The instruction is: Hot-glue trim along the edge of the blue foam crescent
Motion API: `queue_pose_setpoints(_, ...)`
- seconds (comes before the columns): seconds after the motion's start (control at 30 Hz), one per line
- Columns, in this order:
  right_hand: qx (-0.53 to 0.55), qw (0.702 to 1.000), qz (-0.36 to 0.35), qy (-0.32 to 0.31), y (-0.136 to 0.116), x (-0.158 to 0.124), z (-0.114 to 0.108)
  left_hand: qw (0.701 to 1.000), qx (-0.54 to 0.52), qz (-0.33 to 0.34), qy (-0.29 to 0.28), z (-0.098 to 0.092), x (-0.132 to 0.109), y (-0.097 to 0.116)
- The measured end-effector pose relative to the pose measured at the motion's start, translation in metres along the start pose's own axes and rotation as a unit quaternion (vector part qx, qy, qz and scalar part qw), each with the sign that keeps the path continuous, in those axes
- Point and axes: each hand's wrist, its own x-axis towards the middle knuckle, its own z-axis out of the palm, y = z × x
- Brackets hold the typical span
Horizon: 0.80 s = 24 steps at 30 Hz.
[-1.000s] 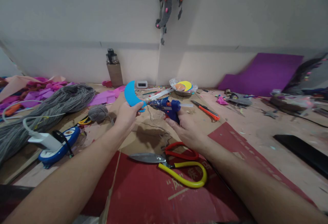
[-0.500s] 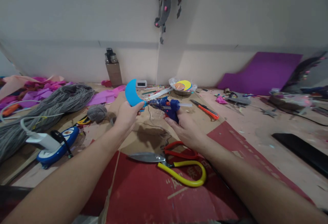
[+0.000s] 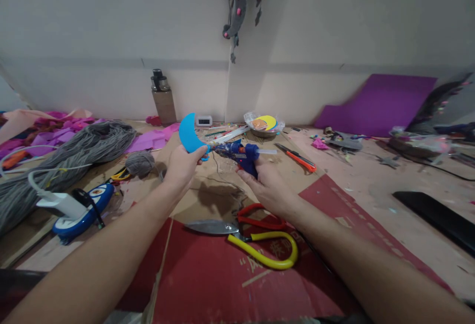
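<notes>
My left hand [image 3: 186, 165] pinches a blue crescent-shaped cutout [image 3: 190, 135] by its lower end, the curve rising above my thumb. In my right hand [image 3: 265, 178] is a dark blue glue gun [image 3: 247, 155], gripped by its handle. A clear glue stick [image 3: 267, 152] pokes out of its back end. The gun's nozzle points left and meets the tip of the cutout near my left thumb; whether they touch I cannot tell. Grey yarn trails over the cardboard [image 3: 193, 274] below. Scissors [image 3: 245, 237] with one red and one yellow handle lie under my wrists.
An orange utility knife [image 3: 297, 158] lies right of the glue gun. Behind it stands a bowl [image 3: 262, 131] with a yellow cutout. To the left are a grey yarn ball [image 3: 140, 164], a yarn hank [image 3: 96, 143] and a blue power strip [image 3: 83, 220]. A purple sheet [image 3: 382, 106] leans on the wall.
The blue cutout and my left hand have shifted very slightly left. The glue gun stays held at the cutout's lower end.
</notes>
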Motion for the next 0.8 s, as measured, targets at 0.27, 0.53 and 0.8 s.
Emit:
queue_pose_setpoints(0.27,0.008,1.0,0.016,0.006,-0.0044,0.0006,-0.0013,1.0,0.021,-0.003,-0.005,0.0007,-0.0026,0.0002)
queue_pose_setpoints(0.53,0.003,1.0,0.01,0.009,-0.001,0.0002,-0.0007,0.999,0.052,0.008,-0.003,0.0004,-0.0031,0.0003)
queue_pose_setpoints(0.8,0.012,1.0,0.011,0.007,-0.0033,0.0,-0.0007,0.999,0.046,0.017,0.008,0.0006,-0.0025,0.0001)
